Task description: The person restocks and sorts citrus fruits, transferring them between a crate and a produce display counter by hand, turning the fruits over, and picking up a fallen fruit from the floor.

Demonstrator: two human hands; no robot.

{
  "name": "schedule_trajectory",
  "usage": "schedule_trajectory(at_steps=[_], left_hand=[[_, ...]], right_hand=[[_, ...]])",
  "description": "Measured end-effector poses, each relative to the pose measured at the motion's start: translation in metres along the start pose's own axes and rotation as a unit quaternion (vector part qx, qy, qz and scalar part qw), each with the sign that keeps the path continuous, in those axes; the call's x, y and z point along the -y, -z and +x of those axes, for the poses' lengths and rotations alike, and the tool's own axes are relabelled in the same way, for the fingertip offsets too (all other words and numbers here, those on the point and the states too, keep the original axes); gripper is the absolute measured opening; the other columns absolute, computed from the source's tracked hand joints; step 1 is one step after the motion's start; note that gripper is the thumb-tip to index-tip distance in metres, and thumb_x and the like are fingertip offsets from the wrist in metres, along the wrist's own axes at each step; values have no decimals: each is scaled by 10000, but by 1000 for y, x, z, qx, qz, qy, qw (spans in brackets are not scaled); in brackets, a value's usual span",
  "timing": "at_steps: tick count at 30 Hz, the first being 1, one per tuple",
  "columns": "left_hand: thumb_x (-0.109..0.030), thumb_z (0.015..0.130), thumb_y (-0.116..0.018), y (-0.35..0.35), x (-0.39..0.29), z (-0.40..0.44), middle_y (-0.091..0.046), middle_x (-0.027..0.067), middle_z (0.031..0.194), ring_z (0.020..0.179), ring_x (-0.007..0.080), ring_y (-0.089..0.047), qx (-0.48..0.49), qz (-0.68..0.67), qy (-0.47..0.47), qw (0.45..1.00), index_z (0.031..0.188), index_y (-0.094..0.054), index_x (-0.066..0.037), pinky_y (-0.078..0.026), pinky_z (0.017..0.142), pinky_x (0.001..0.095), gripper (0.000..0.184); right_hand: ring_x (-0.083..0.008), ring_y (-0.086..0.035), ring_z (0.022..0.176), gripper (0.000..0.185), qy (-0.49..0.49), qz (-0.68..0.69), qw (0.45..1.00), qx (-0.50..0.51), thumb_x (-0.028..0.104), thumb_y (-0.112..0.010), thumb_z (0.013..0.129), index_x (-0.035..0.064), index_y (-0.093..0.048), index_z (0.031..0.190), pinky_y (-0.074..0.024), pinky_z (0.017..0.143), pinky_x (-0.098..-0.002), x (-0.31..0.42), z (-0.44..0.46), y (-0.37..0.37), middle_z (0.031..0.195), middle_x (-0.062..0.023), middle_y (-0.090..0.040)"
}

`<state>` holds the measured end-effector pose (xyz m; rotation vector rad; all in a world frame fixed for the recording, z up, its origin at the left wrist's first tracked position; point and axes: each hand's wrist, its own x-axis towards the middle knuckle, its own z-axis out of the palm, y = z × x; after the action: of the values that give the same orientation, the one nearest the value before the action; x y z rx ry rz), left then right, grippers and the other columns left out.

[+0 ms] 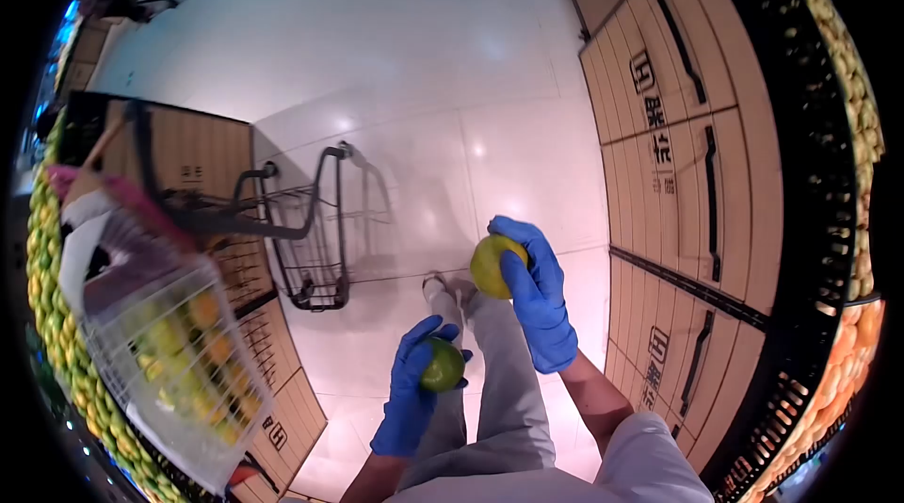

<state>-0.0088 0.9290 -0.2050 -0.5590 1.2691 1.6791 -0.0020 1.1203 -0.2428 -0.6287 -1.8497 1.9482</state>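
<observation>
My right hand (pixel 529 288), in a blue glove, is wrapped round a yellow-green citrus fruit (pixel 493 266) and holds it up in front of my legs. Lower and to the left, my left hand (pixel 416 375), gloved in blue too, grips a darker green citrus fruit (pixel 443 366), its fingers curled around the side. The two fruits are apart from each other, both over the pale floor and my grey trousers (pixel 507 399).
A black wire shopping cart (pixel 344 220) stands ahead on the left. Beside it, a white wire basket (pixel 259 381) holds yellow-green and orange fruit. Fruit displays line both sides: green-yellow fruit (pixel 47 296) left, orange fruit (pixel 838 381) right, above wood-panelled cabinets (pixel 678 220).
</observation>
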Motion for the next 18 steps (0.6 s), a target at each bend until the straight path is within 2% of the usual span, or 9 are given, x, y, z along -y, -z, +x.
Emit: schedule_trajectory(at_steps=[1,3,4,7,9,11,15,17,18], left_hand=[[-422,876,-523,-9,-20,-28,-509,96,1252,992,265,-605,-5,-5,-18,1000,1367,-364,-167,-529,678,338,576],[-430,838,-570,-23,-61,-81,-485,136,1291,938,278,-627,58,25,-64,996,1441,-246,-189,-550,639,329,725],[-395,802,-610,-24,-75,-101,-471,167,1306,896,302,-641,70,8,-71,995,1471,-150,-209,-569,599,340,833],[-257,841,-584,2,-93,-156,-423,180,1341,956,311,-632,122,-20,-132,983,1469,-167,-191,-570,685,346,757],[-224,824,-584,20,-99,-196,-448,176,1300,958,322,-632,107,-36,-154,982,1473,-152,-183,-576,690,357,780],[-334,728,-665,41,-96,-234,-511,184,1234,881,338,-642,33,-46,-184,981,1471,-157,-166,-581,590,387,916],[-372,699,-680,109,-85,-317,-520,189,1215,870,320,-647,4,-121,-259,958,1471,-156,-150,-582,591,388,959],[-310,755,-640,154,-69,-361,-524,170,1165,932,339,-639,33,-161,-304,938,1476,-135,-146,-578,603,349,895],[-332,751,-644,177,-60,-383,-526,173,1163,919,332,-644,38,-175,-316,932,1478,-116,-153,-576,580,344,916]], right_hand=[[-189,-530,1086,293,12,6,1000,14,38,-491,904,-10,-530,1190,-397,947,-286,31,-6,-10,1187,-122,-542],[-178,-510,1115,359,-102,110,987,58,227,-384,986,-6,-497,1235,-371,988,-295,90,-21,-33,1192,-110,-547],[-171,-509,1114,439,-76,75,990,90,317,-313,1009,-1,-486,1257,-371,987,-286,103,-27,-44,1188,-110,-553],[-171,-503,1123,429,-113,103,976,156,300,-327,1006,-3,-474,1272,-364,996,-289,161,-53,-84,1205,-107,-541],[-174,-481,1155,435,-112,117,964,209,293,-325,1007,-4,-450,1299,-361,1004,-297,187,-76,-110,1238,-106,-519],[-182,-450,1202,412,-92,127,942,296,211,-397,985,-4,-404,1337,-357,1015,-308,214,-98,-138,1283,-111,-491],[-193,-429,1237,512,-120,184,884,413,79,-546,890,5,-369,1365,-355,1028,-324,254,-160,-209,1310,-119,-474],[-204,-424,1252,685,-60,173,855,486,-18,-650,761,11,-351,1376,-346,1045,-337,259,-200,-252,1326,-121,-462],[-210,-428,1251,756,-111,168,834,513,-24,-710,691,15,-372,1366,-350,1047,-343,270,-222,-277,1332,-116,-454]])
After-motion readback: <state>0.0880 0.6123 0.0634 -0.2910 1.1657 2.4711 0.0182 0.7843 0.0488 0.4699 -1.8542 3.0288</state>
